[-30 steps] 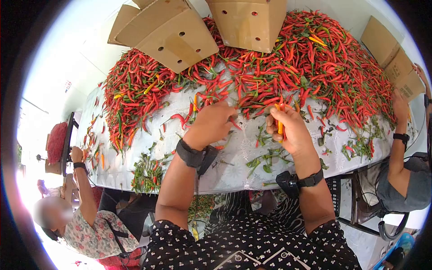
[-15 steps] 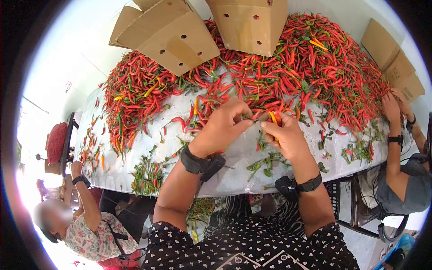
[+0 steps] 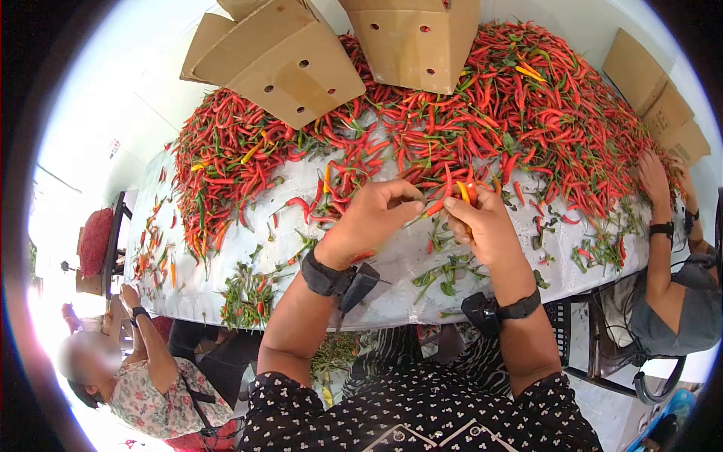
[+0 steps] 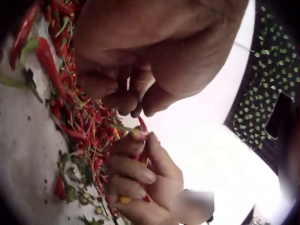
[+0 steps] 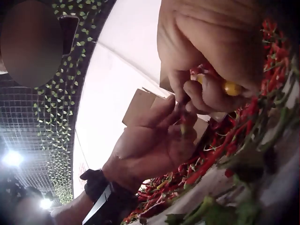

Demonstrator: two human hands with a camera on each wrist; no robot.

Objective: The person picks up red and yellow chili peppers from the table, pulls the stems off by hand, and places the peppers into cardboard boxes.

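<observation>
My right hand (image 3: 486, 226) holds red and yellow chillies (image 3: 462, 193) in its curled fingers. Between thumb and forefinger it pinches another red chilli (image 3: 437, 206), whose green stem points toward my left hand (image 3: 369, 220). In the left wrist view, the bent fingers of the left hand (image 4: 159, 56) come close to that chilli (image 4: 142, 133), above the right hand (image 4: 140, 183); whether they grip it cannot be made out. The right wrist view has a yellow chilli end (image 5: 232, 88) poking out of the right hand (image 5: 211, 56), with the left hand (image 5: 154, 145) beside it.
Heaped red chillies (image 3: 557, 128) cover the table's far side. Two cardboard boxes (image 3: 301, 79) stand over them. Green stems (image 3: 245, 297) lie near the front edge. One person (image 3: 166, 384) sits at left; another person's forearm (image 3: 661, 252) reaches in at right.
From the chillies on the table, my left hand has come back toward the right hand. A red chilli now shows upright between the right thumb and forefinger. The neighbours' hands have shifted.
</observation>
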